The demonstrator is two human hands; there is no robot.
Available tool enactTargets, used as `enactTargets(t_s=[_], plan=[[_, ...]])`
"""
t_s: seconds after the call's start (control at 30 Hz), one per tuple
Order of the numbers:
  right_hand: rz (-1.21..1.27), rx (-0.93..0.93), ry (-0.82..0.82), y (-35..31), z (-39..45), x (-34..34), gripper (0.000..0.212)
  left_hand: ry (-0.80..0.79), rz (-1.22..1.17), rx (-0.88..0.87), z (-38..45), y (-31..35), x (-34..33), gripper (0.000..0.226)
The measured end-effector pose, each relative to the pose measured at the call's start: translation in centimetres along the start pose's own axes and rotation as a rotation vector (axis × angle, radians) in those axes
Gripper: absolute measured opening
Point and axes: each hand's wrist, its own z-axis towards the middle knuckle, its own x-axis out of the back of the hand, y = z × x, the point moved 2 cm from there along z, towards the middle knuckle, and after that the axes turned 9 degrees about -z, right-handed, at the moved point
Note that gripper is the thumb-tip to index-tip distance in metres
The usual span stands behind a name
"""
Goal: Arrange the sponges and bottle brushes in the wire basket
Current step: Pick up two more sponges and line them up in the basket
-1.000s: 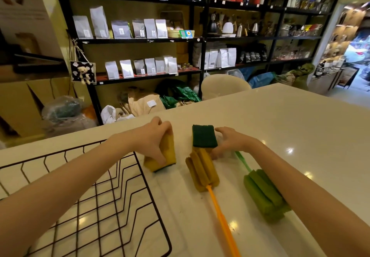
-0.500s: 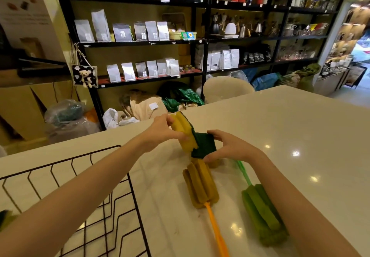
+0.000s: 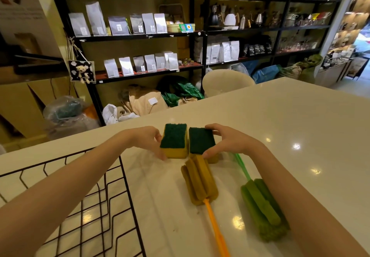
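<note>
Two yellow sponges, the left sponge (image 3: 174, 141) and the right sponge (image 3: 201, 143), sit side by side and touching, dark green scouring pads up, toward the table's far edge. Just nearer, a yellow bottle brush (image 3: 200, 180) with an orange handle and a green bottle brush (image 3: 262, 206) lie flat. The black wire basket (image 3: 112, 206) sits at the table's near left corner.

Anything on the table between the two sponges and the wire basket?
Nothing visible. Bare table lies between the sponges and the wire basket; both brushes sit right of that path.
</note>
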Motion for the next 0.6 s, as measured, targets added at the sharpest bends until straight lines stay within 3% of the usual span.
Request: enactTargets(t_s=[0.2, 0.3, 0.4, 0.5, 0.6], plan=[[-0.015, -0.003, 0.009, -0.2, -0.1, 0.0, 0.088, 0.005, 0.243, 0.045, -0.2, 0.8, -0.3, 0.067], [-0.050, 0.001, 0.019, -0.2, -0.1, -0.1, 0.088, 0.109, 0.294, -0.030, 0.0, 1.8, 0.8, 0.095], [-0.056, 0.015, 0.029, -0.4, -0.2, -0.2, 0.088, 0.100, 0.202, -0.171, 0.4, 3.2, 0.9, 0.115], [-0.022, 0.035, 0.003, -0.8, -0.2, -0.6, 0.089, 0.038, 0.265, -0.213, 1.0, 3.9, -0.1, 0.116], [-0.018, 0.039, -0.007, -0.8, -0.1, -0.9, 0.090, 0.005, 0.252, -0.207, 1.7, 3.7, -0.6, 0.102]])
